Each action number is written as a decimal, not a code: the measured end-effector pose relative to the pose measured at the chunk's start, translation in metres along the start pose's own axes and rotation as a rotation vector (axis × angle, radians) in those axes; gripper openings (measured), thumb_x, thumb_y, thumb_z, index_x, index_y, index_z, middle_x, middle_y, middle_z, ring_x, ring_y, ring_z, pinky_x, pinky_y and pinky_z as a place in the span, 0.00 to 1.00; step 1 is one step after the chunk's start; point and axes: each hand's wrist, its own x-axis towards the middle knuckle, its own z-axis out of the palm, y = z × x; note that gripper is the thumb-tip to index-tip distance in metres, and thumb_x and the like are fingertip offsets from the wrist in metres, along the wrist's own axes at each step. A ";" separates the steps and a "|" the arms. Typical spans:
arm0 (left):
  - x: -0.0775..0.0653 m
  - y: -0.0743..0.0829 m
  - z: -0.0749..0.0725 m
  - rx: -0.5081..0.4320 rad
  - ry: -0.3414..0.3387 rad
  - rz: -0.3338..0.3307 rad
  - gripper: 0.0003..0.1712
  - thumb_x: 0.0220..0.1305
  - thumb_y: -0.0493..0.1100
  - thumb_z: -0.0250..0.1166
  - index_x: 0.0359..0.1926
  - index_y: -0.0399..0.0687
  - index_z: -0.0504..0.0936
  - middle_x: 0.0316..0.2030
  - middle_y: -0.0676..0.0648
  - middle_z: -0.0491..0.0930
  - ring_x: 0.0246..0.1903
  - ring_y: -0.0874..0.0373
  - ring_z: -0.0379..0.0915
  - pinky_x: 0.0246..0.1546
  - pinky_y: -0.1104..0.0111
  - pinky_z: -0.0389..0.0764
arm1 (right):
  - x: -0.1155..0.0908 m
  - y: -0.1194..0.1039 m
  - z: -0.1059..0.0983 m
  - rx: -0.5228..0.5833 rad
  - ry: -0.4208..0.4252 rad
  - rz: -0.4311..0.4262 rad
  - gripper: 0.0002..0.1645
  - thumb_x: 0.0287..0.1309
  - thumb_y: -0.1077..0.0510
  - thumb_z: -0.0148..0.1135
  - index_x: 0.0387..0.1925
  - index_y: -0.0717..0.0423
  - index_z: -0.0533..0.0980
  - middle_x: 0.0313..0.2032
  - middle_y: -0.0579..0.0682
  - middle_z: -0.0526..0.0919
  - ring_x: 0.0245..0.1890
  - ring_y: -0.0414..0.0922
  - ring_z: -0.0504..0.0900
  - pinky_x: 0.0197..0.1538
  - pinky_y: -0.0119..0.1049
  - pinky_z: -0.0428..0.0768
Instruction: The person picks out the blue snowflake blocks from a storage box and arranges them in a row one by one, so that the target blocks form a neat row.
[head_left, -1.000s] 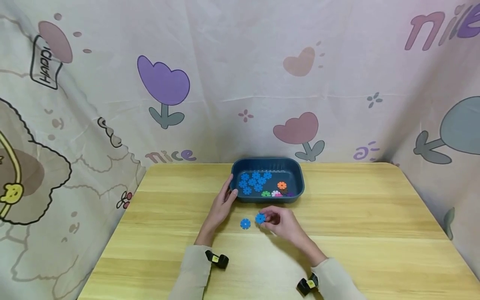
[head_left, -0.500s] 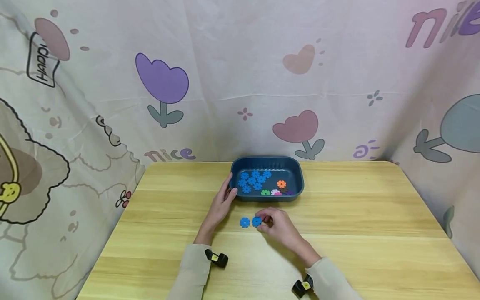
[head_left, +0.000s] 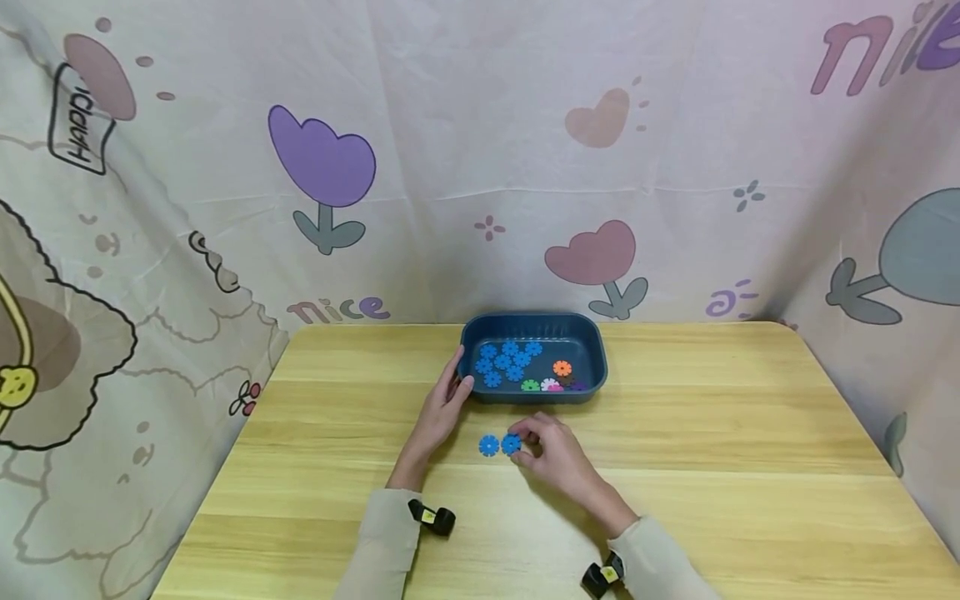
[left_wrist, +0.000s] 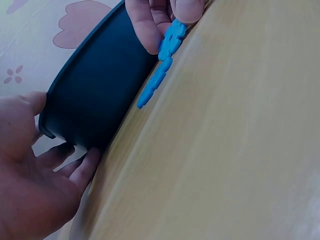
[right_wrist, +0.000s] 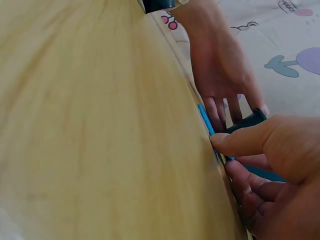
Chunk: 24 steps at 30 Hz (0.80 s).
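Observation:
My right hand (head_left: 557, 452) pinches a blue notched snowflake disc (head_left: 511, 444) between thumb and fingertips, low over the table. Just left of it a second blue snowflake disc (head_left: 489, 446) lies flat on the wood, and the two edges nearly meet in the head view. In the left wrist view the held disc (left_wrist: 171, 41) looks tilted above the lying one (left_wrist: 154, 84). My left hand (head_left: 441, 414) grips the left end of a dark blue plastic basin (head_left: 533, 398), its thumb and fingers spread around the wall. Fingers partly hide the held disc in the right wrist view.
Inside the basin, several blue discs (head_left: 502, 362) cluster at the left. An orange disc (head_left: 562, 368), a green one (head_left: 530, 386) and a few other colours lie toward its right and front. A patterned cloth (head_left: 465, 167) hangs behind the wooden table (head_left: 712, 433).
My right hand has moved slightly left and lower, carrying the blue snowflake disc up beside the one on the table. The left hand stays on the basin.

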 end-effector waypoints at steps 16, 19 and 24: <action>0.002 -0.001 0.000 0.034 0.005 -0.025 0.36 0.81 0.56 0.50 0.83 0.66 0.50 0.83 0.55 0.48 0.82 0.51 0.46 0.80 0.54 0.57 | 0.001 0.000 -0.001 -0.023 -0.001 -0.018 0.15 0.53 0.63 0.78 0.44 0.54 0.85 0.37 0.46 0.82 0.36 0.39 0.76 0.39 0.27 0.80; 0.002 -0.002 0.000 0.032 0.003 -0.023 0.36 0.81 0.56 0.50 0.83 0.65 0.50 0.83 0.54 0.48 0.83 0.50 0.46 0.81 0.54 0.56 | 0.001 -0.001 -0.002 -0.013 -0.003 -0.020 0.15 0.52 0.64 0.78 0.43 0.55 0.85 0.38 0.46 0.82 0.36 0.40 0.76 0.39 0.27 0.80; 0.001 -0.003 0.000 0.030 0.007 -0.017 0.36 0.81 0.56 0.50 0.83 0.65 0.50 0.83 0.52 0.48 0.82 0.48 0.46 0.80 0.52 0.56 | 0.002 -0.002 -0.002 0.011 -0.010 -0.017 0.16 0.53 0.65 0.78 0.44 0.57 0.85 0.37 0.48 0.83 0.36 0.41 0.77 0.39 0.27 0.81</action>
